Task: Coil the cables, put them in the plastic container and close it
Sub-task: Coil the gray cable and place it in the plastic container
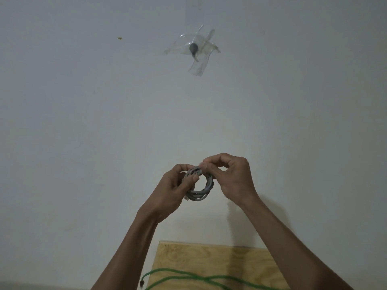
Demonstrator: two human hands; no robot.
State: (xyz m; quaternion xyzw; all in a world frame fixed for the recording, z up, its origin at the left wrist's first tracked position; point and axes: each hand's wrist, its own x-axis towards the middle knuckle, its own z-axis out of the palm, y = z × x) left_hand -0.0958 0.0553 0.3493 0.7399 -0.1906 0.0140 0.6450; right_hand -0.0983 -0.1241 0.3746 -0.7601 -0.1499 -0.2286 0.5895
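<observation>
A green cable (188,278) is lying on the desk (209,256); the grey cable (198,186) is being pinched by both hands (171,189) (232,176), best kept tight.

A grey coiled cable (198,186), a green cable (188,277), a pale grained wooden board (209,260), a white wall (83,122).

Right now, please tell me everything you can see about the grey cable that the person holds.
The grey cable is wound into a small round coil of several loops with an open centre. Its sheath looks like smooth plastic or rubber. It is held up in the air in front of a white wall, above the wooden board. The left hand grips its left side, and the right hand pinches its upper right part. One end seems to stick out at the lower left; its connector is too blurred to identify.
</observation>
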